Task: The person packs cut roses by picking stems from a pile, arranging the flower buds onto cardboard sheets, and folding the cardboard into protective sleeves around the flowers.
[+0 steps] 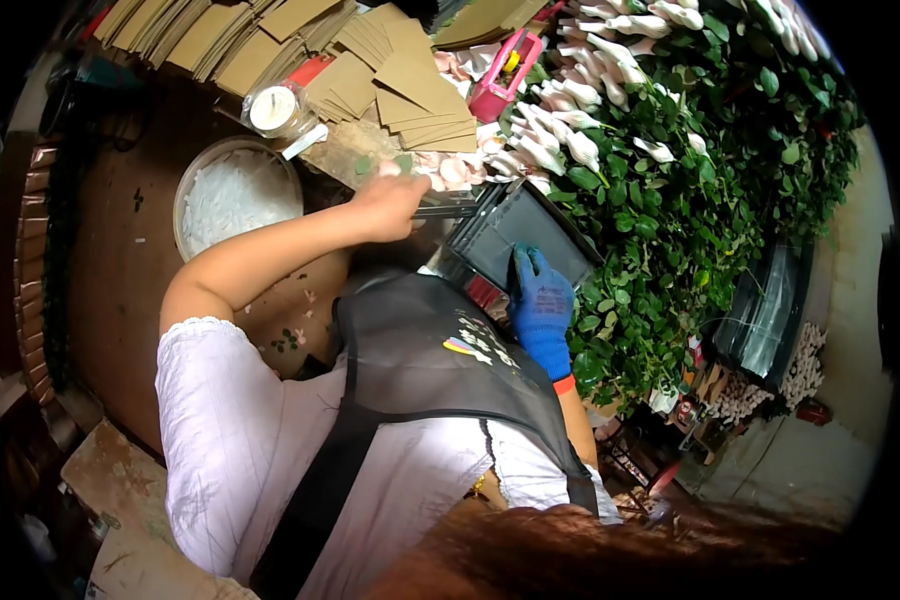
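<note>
My left hand [390,207], bare, is closed beside the bench edge. A dark, bar-like thing [444,211] runs from its fingers toward a dark grey flat panel [515,238]. Its exact kind is unclear. My right hand [543,298] wears a blue knitted glove and lies on the near part of that panel, fingers stretched out flat. Close above my left hand lie a few green leaves [402,162] and pale pink petals [452,170]. Right of the panel is a big heap of leafy stems [660,240], many topped with white-wrapped flower heads [580,150].
Brown cardboard pieces [420,80] are stacked on the bench by a clear jar [275,108]. A pink tape dispenser [507,75] stands by the flowers. Below the bench, a round tub [238,195] holds white pieces. Petals and leaves [288,340] litter the brown floor.
</note>
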`<act>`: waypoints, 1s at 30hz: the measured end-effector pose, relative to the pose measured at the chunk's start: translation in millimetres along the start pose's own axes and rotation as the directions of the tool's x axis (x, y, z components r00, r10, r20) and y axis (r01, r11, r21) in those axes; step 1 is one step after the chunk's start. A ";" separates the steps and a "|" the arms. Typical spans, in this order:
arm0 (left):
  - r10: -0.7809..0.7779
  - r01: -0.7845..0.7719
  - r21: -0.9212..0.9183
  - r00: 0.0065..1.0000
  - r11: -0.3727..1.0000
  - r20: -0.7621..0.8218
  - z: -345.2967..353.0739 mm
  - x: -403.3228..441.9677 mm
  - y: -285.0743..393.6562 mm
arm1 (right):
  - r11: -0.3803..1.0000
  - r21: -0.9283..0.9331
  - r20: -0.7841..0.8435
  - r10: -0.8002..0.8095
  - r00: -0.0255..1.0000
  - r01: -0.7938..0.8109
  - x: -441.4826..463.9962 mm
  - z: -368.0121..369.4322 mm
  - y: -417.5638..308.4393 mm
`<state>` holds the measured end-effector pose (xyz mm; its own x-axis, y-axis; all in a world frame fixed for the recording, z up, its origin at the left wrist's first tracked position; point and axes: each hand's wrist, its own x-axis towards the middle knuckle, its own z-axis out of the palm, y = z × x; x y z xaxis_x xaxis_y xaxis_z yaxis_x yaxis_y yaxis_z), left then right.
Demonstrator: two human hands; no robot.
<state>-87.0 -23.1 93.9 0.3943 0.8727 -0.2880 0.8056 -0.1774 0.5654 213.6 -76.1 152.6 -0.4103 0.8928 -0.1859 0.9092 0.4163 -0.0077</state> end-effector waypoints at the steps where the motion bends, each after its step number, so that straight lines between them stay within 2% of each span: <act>1: 0.099 -0.060 0.238 0.983 0.969 -0.156 -1.5 -9.3 -0.2 | 1.000 0.000 -0.007 -0.005 1.000 0.005 -0.2 1.3 0.6; 4: 0.289 -0.144 0.643 0.949 0.752 -0.125 20.7 -8.1 -4.8 | 1.000 -0.003 -0.015 -0.015 1.000 0.015 0.4 3.2 1.9; 5: 0.382 -0.199 0.676 0.915 0.710 -0.132 29.8 -11.3 -4.7 | 1.000 -0.012 -0.009 -0.014 1.000 0.014 0.2 3.9 2.5; 6: 0.395 -0.272 0.626 0.917 0.730 -0.062 29.2 -14.3 0.2 | 1.000 -0.022 -0.002 -0.013 1.000 0.013 -0.1 4.3 2.3; 9: 0.603 -0.392 0.660 0.789 0.641 -0.117 27.8 -14.7 7.8 | 1.000 -0.022 -0.017 0.018 1.000 -0.018 0.8 5.1 -0.9; 12: 0.686 -0.452 0.709 0.725 0.542 -0.063 12.7 -4.3 8.1 | 0.999 -0.040 -0.014 0.029 0.999 -0.030 0.7 2.4 -4.3; 13: 0.736 -0.519 0.666 0.674 0.536 -0.067 9.0 1.4 5.8 | 0.998 -0.050 -0.013 0.031 0.999 -0.032 1.3 1.2 -4.8; 16: 0.645 -0.580 0.526 0.761 0.622 0.076 0.7 18.9 1.4 | 0.998 -0.053 -0.031 0.036 0.999 -0.038 -0.5 4.8 -4.1; 17: 0.676 -0.610 0.492 0.734 0.621 0.058 6.4 29.5 -6.6 | 0.998 -0.048 -0.036 0.037 0.999 -0.039 0.2 5.1 -4.6; 20: 0.673 -0.660 0.450 0.722 0.601 0.161 -3.2 45.3 -14.4 | 0.998 -0.043 -0.045 0.049 0.998 -0.051 -2.2 6.1 -5.9; 21: 0.721 -0.721 0.457 0.658 0.520 0.218 -8.2 52.8 -19.6 | 0.997 -0.048 -0.051 0.053 0.997 -0.056 -2.3 8.3 -5.9; 24: 0.927 -0.799 0.499 0.374 0.335 -0.024 -14.7 84.0 -36.8 | 0.996 -0.032 -0.044 0.081 0.996 -0.082 -4.2 11.3 -6.4; 25: 0.854 -0.717 0.521 0.519 0.463 -0.044 -11.9 91.5 -42.6 | 0.996 -0.021 -0.036 0.088 0.995 -0.088 -5.2 11.4 -6.7; 28: 0.682 -0.444 0.614 0.698 0.653 -0.220 2.3 115.7 -41.7 | 0.993 -0.037 -0.052 0.113 0.992 -0.115 -5.6 11.7 -10.2; 30: 0.716 -0.478 0.598 0.652 0.643 -0.249 5.5 135.7 -39.3 | 0.992 -0.032 -0.061 0.120 0.991 -0.122 -5.5 13.5 -10.6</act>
<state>-62.7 99.8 28.3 0.7239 0.5549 0.4099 0.5939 -0.8036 0.0390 207.1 -87.8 140.4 -0.3018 0.9451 -0.1257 0.9498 0.3095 0.0465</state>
